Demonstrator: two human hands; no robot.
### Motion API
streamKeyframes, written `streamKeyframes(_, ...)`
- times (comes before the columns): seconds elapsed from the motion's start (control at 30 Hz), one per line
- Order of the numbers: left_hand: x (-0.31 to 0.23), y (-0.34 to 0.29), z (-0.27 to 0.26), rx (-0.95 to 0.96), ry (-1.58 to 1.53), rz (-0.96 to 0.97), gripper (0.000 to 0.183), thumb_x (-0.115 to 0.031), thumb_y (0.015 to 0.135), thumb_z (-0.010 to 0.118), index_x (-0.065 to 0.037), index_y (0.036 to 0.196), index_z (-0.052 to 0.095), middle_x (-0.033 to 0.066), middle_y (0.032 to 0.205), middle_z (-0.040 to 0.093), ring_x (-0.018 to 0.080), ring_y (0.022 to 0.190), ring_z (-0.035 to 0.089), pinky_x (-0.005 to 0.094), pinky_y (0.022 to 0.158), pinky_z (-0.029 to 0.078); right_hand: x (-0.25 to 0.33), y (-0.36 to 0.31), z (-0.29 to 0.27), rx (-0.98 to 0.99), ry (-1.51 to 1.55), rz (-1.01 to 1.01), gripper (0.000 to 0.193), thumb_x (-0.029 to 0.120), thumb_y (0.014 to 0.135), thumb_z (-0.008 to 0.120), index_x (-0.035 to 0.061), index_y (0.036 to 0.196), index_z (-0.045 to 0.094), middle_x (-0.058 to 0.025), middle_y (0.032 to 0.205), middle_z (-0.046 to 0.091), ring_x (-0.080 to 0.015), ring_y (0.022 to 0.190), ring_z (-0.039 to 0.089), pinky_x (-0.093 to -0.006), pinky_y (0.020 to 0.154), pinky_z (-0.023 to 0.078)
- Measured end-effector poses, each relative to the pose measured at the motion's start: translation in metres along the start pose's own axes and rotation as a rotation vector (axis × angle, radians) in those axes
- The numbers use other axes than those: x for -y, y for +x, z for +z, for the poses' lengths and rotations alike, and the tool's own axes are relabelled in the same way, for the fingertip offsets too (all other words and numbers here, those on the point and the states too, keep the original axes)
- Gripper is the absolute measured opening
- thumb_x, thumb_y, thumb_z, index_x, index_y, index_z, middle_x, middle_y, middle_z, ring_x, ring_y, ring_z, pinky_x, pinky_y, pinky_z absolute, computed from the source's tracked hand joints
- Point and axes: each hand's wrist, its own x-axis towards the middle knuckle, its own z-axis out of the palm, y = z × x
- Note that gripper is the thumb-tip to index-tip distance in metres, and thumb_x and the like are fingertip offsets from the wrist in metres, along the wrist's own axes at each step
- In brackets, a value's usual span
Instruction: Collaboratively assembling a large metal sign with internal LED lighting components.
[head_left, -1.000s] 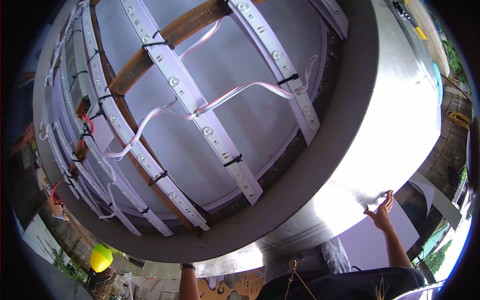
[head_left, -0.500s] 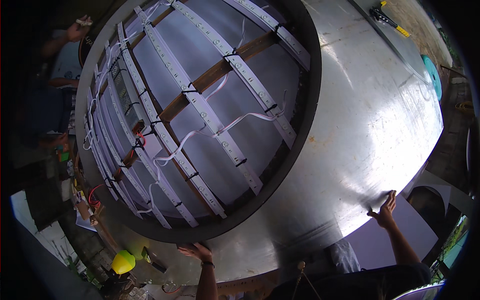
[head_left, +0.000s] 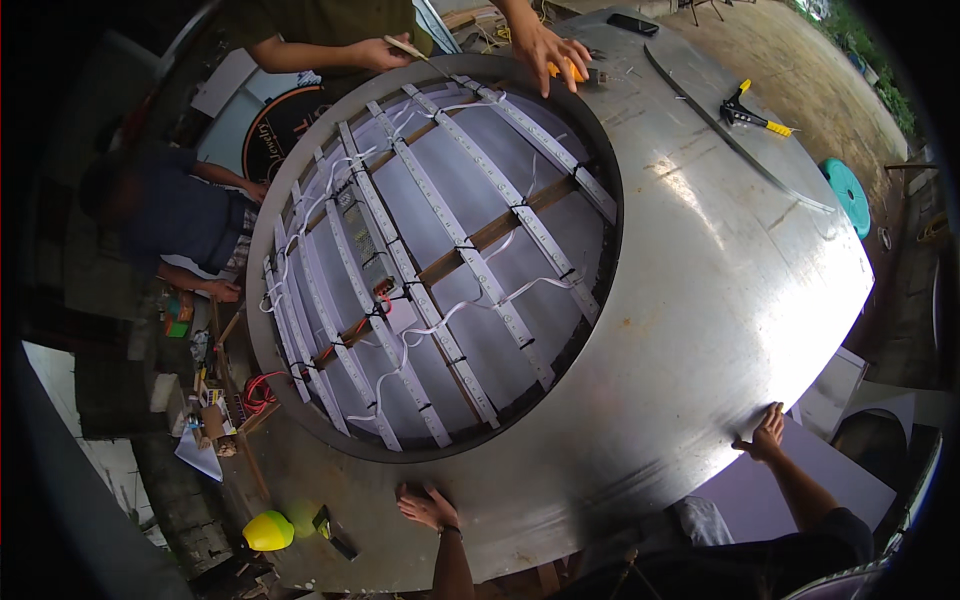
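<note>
Two co-worker hands have come into view at the far rim since the earlier frame. One round light box sits on the left part of one metal table. Its rim seems stiff, probably heavy, best to hold; the eight light strips, as I count, look fragile. Near it, left hand lies open, flat on the table. Right hand, also open, thumb spread, rests at the near right edge.
</note>
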Motion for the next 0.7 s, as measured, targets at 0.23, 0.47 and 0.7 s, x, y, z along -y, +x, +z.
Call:
streamKeyframes(0.23,-0.006,-0.002,0.0,-0.044,-0.073,-0.003,0.063,-0.054,0.084,0.045,-0.002,0.118,0.043,0.016,0.111,0.046,0.0349,0.107,0.042,0.0485,0.097,0.028,0.012,0.003,-0.012,0.018,-0.163,0.005,0.135,0.046,0.052,0.086,-0.0129,0.139,0.001,-0.0271,0.149,-0.006,-0.0427,0.138,0.004,-0.0625,0.106,0.014)
streamKeyframes(0.47,-0.004,0.0,0.001,-0.082,0.026,-0.027,0.062,-0.053,0.084,0.046,-0.003,0.12,0.044,0.014,0.112,0.047,0.0327,0.11,0.043,0.0513,0.1,0.026,0.09,-0.018,-0.045,-0.478,0.103,0.053,0.088,0.055,0.082,0.056,-0.0001,0.142,0.022,-0.02,0.15,0.005,-0.0363,0.139,0.008,-0.0629,0.106,0.007)
streamKeyframes(0.7,-0.039,-0.021,-0.02,-0.204,0.196,-0.122,0.059,-0.048,0.086,0.046,-0.004,0.125,0.039,0.0121,0.126,0.043,0.0295,0.124,0.037,0.0576,0.103,0.022,0.117,0.029,0.016,-0.971,0.428,0.105,0.065,0.044,0.089,0.051,0.0084,0.138,0.029,-0.0171,0.147,0.017,-0.0318,0.138,0.017,-0.0528,0.112,0.007)
